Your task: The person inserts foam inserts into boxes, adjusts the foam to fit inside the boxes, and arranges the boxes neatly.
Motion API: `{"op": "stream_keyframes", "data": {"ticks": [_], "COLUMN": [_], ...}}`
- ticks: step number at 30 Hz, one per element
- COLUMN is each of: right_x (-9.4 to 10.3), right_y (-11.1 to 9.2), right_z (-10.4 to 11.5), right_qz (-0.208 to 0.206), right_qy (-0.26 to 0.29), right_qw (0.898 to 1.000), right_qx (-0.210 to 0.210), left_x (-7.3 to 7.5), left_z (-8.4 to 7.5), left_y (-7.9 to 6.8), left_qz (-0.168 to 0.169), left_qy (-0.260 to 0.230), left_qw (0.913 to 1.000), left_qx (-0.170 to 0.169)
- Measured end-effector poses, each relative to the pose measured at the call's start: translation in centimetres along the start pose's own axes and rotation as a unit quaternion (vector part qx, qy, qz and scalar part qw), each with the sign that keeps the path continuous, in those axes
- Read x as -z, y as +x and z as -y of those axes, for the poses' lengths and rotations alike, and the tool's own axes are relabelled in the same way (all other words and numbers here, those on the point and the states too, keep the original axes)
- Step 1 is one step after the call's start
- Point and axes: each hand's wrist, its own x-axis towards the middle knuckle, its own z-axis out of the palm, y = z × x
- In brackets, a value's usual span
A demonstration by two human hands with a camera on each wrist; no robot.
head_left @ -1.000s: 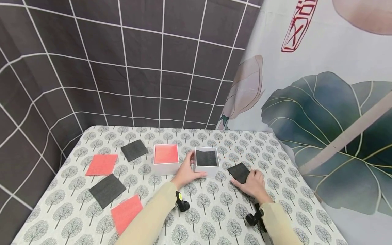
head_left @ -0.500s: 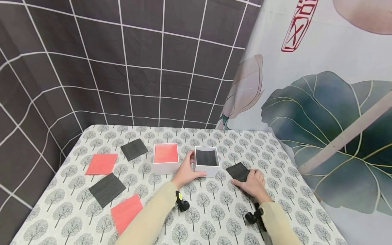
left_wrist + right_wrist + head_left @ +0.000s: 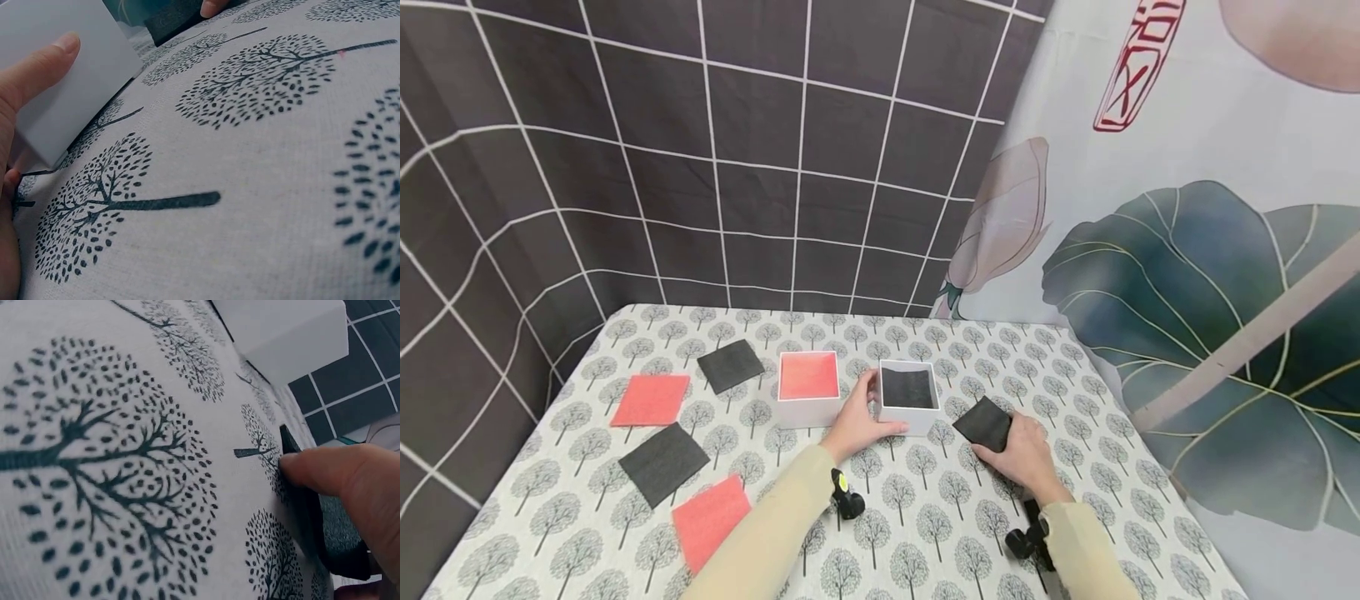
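Note:
My left hand [image 3: 854, 423] grips the left side of a white open box [image 3: 908, 421]; its thumb [image 3: 53, 59] lies along the front wall in the left wrist view. A piece of black cloth [image 3: 904, 388] lies inside that box. To the right, my right hand [image 3: 1025, 452] pinches a square black cloth [image 3: 983, 423] by its near right side. In the right wrist view the thumb lies over this cloth [image 3: 340, 534], which curves up off the table; the other fingers are mostly hidden. A second white box [image 3: 807, 412], holding red cloth [image 3: 807, 377], stands left of the left hand.
On the table's left side lie two red cloths [image 3: 650, 400] [image 3: 709, 518] and two black cloths [image 3: 730, 367] [image 3: 664, 464]. The tablecloth [image 3: 917, 500] has a tree print. A dark gridded curtain [image 3: 737, 192] hangs behind, with a printed floral curtain [image 3: 1210, 275] at the right.
My right hand has closed further on the black cloth and lifted its near side, so the cloth now bends. The left hand stays on its box.

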Motion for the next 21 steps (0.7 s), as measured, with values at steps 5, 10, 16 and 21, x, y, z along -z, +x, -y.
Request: {"op": "stream_keyframes", "data": {"ticks": [5,10,16,21], "right_x": [0.6,1.4,2.5,3.2], "right_y": [0.0,0.5,1.3,1.9], "right_z": [0.2,0.8,1.9,2.7], "right_qz": [0.008,-0.003,0.003,0.026], "right_qy": [0.088,0.170,0.223,0.252], "right_qw": [0.996,0.985,0.972,0.962], "right_qx": [0.007,0.024,0.071,0.103], "left_x": [0.0,-0.1,-0.2,-0.2], "left_z": [0.0,0.3,0.4,0.4], "left_y": [0.0,0.2,0.3,0.3], "left_qz": [-0.001,-0.005,-0.004,-0.005], "left_qy": [0.002,0.002,0.003,0.008], "left_qw": [1.0000,1.0000,1.0000,1.0000], "left_qx": [-0.001,-0.007,-0.002,0.002]}}
